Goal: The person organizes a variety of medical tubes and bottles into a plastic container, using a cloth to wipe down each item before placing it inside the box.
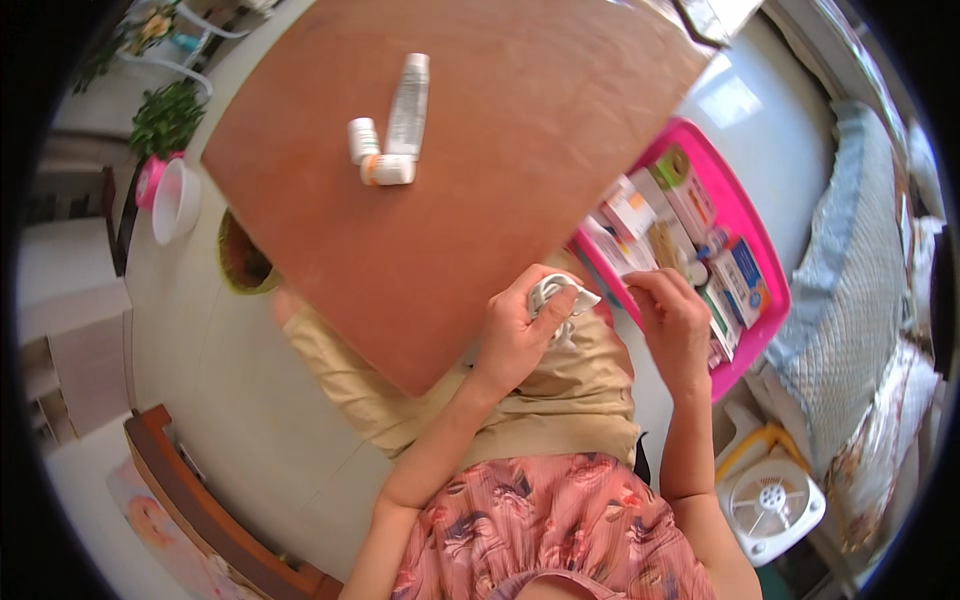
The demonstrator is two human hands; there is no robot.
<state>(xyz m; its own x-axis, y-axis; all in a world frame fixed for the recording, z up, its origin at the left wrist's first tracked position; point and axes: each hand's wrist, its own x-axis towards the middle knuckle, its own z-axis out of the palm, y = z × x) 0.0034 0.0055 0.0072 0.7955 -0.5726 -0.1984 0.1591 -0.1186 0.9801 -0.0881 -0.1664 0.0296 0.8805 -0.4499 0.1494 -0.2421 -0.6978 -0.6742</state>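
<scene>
My left hand [522,328] is closed on a bunched white item [583,301], possibly a coiled cord, over my lap at the table's near edge. My right hand [668,316] has bent, pinched fingers at the left side of a pink plastic bin [765,265]; what they hold, if anything, is too small to tell. The bin contains several medicine boxes [630,208] and small containers. On the brown table [470,120], a silver-white tube [408,100] lies beside two white bottles with lids [388,170].
A green bin [240,262] stands under the table's left edge. Further left are a white basin [176,203] and plants [168,118]. A small fan [772,508] sits at lower right, below a quilted blue cover [832,290]. A wooden furniture edge [200,480] runs along lower left.
</scene>
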